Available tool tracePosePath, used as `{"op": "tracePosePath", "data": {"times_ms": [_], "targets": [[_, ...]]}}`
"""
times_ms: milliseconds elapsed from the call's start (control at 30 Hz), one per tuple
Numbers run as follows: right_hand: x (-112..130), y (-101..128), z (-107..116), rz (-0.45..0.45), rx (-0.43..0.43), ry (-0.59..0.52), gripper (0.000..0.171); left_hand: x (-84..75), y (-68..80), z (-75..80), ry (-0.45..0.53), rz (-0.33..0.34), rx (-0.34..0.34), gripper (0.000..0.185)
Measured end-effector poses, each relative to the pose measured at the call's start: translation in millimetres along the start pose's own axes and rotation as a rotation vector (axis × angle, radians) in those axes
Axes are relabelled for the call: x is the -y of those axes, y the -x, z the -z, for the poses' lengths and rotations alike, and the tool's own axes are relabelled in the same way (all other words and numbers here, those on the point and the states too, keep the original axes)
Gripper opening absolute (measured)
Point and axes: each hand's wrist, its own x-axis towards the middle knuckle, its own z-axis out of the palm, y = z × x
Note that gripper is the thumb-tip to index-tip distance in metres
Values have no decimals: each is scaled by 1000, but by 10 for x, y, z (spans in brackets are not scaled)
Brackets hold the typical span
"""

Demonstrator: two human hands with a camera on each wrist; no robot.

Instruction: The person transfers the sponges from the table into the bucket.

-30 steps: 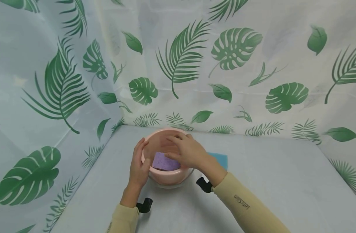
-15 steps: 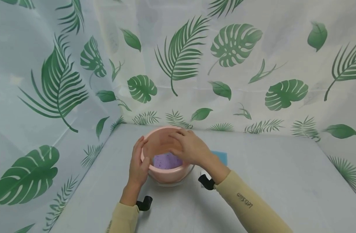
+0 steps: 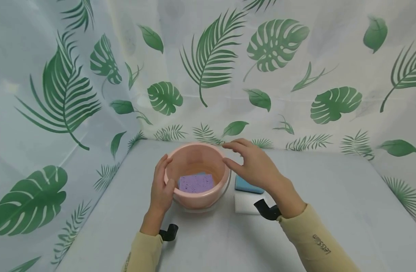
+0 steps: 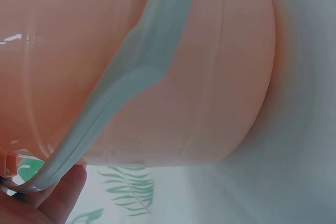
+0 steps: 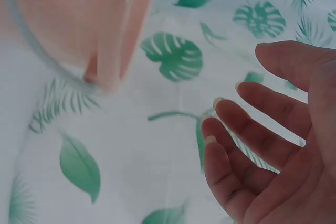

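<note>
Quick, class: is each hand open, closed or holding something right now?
Left hand: holding the bucket by its rim.
Right hand: open, holding nothing.

We see white sheeting [image 3: 225, 113] with green leaf prints standing behind and along both sides of the pale table [image 3: 340, 200].

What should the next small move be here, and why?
Probably lower the right hand to pinch the blue block: that hand is open, holds nothing and hovers near it. The block lies outside the pink bucket, which has a purple sponge inside, and the left hand holds the bucket's side.
</note>
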Motion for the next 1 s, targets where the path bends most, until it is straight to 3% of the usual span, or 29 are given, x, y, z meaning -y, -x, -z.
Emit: {"op": "tracePosePath", "data": {"times_ms": [200,400,533,800,1000], "targets": [[-140,201,118,-27,-49,-18,32,-14,-2,-4,-8,19,0,60],[-302,453,115,-66,-21,-19,30,-11,-11,-9,-15,28,1,61],[-416,610,94,-130,74,-21,35,-16,-3,-8,-10,24,0,60],[-685,865,-152,-240,328,-17,54,51,-15,-9,23,-81,-21,57],[-815,999,-388,-271,423,56,65,58,-7,-9,23,-70,-15,56]]}}
